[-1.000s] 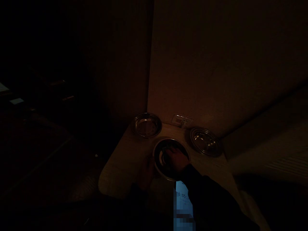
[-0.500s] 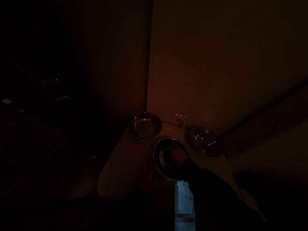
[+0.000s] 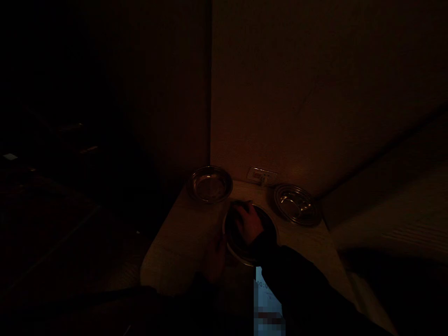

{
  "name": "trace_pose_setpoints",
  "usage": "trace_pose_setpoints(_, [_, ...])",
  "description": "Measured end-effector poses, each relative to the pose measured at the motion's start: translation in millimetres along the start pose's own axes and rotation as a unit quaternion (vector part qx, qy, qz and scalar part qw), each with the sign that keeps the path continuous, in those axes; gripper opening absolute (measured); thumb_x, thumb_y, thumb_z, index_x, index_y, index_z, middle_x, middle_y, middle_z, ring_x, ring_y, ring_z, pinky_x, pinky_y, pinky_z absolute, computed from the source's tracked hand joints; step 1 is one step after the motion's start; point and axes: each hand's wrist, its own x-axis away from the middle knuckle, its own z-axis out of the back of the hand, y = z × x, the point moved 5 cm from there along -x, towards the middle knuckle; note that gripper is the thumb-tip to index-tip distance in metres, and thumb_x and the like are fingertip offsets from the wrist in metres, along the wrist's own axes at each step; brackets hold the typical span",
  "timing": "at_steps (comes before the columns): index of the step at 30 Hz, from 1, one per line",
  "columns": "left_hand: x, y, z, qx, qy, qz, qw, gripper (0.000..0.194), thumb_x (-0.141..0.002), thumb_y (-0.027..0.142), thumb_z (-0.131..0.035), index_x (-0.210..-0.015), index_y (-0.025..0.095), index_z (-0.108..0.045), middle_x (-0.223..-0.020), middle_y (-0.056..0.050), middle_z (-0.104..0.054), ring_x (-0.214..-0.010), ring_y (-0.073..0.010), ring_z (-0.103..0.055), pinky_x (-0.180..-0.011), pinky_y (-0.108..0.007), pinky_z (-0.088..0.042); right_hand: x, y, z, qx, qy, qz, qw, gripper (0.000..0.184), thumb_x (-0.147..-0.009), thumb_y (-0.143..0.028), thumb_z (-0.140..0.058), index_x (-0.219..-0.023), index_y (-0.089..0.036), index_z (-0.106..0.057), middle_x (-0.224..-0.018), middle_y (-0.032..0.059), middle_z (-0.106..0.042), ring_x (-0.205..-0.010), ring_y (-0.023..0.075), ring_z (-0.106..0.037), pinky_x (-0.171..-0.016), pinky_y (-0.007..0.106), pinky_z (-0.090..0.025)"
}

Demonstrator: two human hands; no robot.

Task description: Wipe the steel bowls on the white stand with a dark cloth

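Observation:
Very little light falls on the scene. A round metal bowl (image 3: 245, 262) sits near the middle of a light wooden table. Inside it, toward the far left rim, is my right hand (image 3: 249, 225), its fingers bent downward over something dark that I cannot make out. My left hand (image 3: 214, 256) is a dim shape against the bowl's left side and appears to grip the rim; its fingers hardly show. A dark sleeve covers my right forearm.
Another shiny metal bowl (image 3: 210, 185) stands at the table's back left corner. Stacked metal bowls (image 3: 297, 205) stand at the back right. A socket plate (image 3: 262, 175) is on the wall behind the wooden tabletop (image 3: 175, 247). A lit screen (image 3: 266, 289) shows below my right sleeve.
My right hand has moved left and toward the far rim within the bowl. The left hand shows slightly more clearly beside it. The view has shifted slightly.

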Motion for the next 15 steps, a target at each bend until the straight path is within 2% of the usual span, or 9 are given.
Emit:
trace_pose_setpoints(2, [0, -1, 0.7, -0.003, 0.004, 0.002, 1.000, 0.040, -0.080, 0.037, -0.041, -0.103, 0.011, -0.060, -0.097, -0.013, -0.066, -0.098, -0.0258, -0.058, -0.083, -0.037, -0.045, -8, 5, 3, 0.024, 0.029, -0.042, 0.998, 0.047, -0.074, -0.011, -0.049, -0.120, -0.016, -0.050, -0.121, 0.0146, -0.041, -0.112, 0.0243, -0.043, -0.096, 0.038, -0.035])
trace_pose_setpoints(4, [-2, 0, 2.5, -0.017, 0.013, -0.007, 1.000, 0.037, -0.079, 0.036, -0.042, -0.098, 0.011, -0.062, -0.096, -0.013, -0.066, -0.097, -0.0263, -0.058, -0.086, -0.038, -0.043, -9, 2, 2, 0.009, 0.004, -0.039, 0.999, 0.047, -0.074, -0.011, -0.050, -0.120, -0.017, -0.051, -0.120, 0.0135, -0.040, -0.111, 0.0238, -0.043, -0.097, 0.037, -0.035])
trace_pose_setpoints(8, [-6, 1, 5.5, -0.012, 0.005, -0.004, 1.000, 0.034, -0.077, 0.038, -0.048, -0.096, 0.015, -0.064, -0.099, -0.011, -0.066, -0.097, -0.0264, -0.058, -0.089, -0.040, -0.042, -1, -19, -8, -0.078, -0.121, 0.075, 0.987, 0.042, -0.071, -0.010, -0.052, -0.110, -0.023, -0.060, -0.115, 0.0074, -0.046, -0.105, 0.0191, -0.048, -0.095, 0.033, -0.038])
trace_pose_setpoints(10, [-7, 1, 5.7, 0.013, -0.012, 0.005, 1.000, 0.035, -0.076, 0.039, -0.050, -0.098, 0.015, -0.063, -0.102, -0.010, -0.065, -0.100, -0.0264, -0.057, -0.089, -0.039, -0.042, -1, -21, -7, -0.088, -0.113, 0.075, 0.987, 0.043, -0.070, -0.008, -0.051, -0.109, -0.022, -0.060, -0.116, 0.0073, -0.046, -0.108, 0.0191, -0.047, -0.097, 0.034, -0.036])
trace_pose_setpoints(13, [-6, 1, 4.7, 0.090, -0.053, 0.030, 0.994, 0.035, -0.076, 0.039, -0.051, -0.100, 0.016, -0.062, -0.101, -0.009, -0.065, -0.101, -0.0257, -0.057, -0.087, -0.038, -0.044, -2, -16, -2, -0.077, -0.076, 0.026, 0.994, 0.045, -0.070, -0.006, -0.050, -0.113, -0.020, -0.057, -0.119, 0.0094, -0.044, -0.110, 0.0203, -0.046, -0.098, 0.036, -0.034])
trace_pose_setpoints(15, [-6, -5, 4.0, 0.153, -0.073, 0.079, 0.982, 0.030, -0.072, 0.034, -0.057, -0.097, 0.016, -0.062, -0.096, -0.009, -0.067, -0.098, -0.0258, -0.058, -0.084, -0.037, -0.047, 4, -18, -1, -0.085, -0.106, 0.051, 0.989, 0.045, -0.069, -0.005, -0.050, -0.110, -0.021, -0.059, -0.117, 0.0079, -0.047, -0.108, 0.0194, -0.048, -0.096, 0.035, -0.036])
